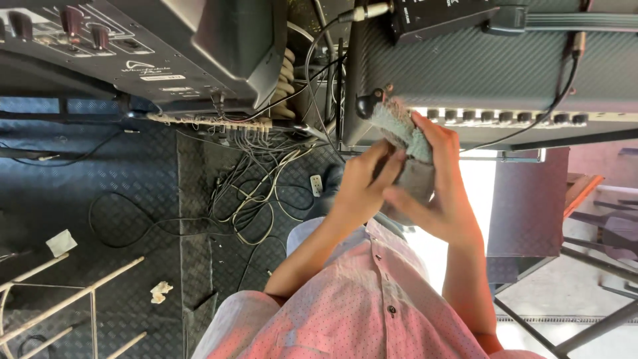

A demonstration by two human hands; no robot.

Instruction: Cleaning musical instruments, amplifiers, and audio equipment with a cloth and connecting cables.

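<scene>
Below you, the dark checker-plate floor [80, 179] carries tangled cables [256, 193], a white plug [317, 185] and two crumpled paper scraps [61, 242].

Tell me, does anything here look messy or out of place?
Yes. A loose tangle of cables sprawls over the dark floor below the power strip, and crumpled paper scraps lie nearby.

A fluffy, pale teal cloth rag [403, 135] looks soft and nubby. At twelve o'clock from it, a grey amplifier cabinet [465, 73] shows ribbed matt covering with glossy black plastic knobs [505, 118]. At nine o'clock, dark diamond-tread metal flooring [100, 179] appears rough and dull. A pink dotted cotton shirt [352, 306] looks smooth.
</scene>
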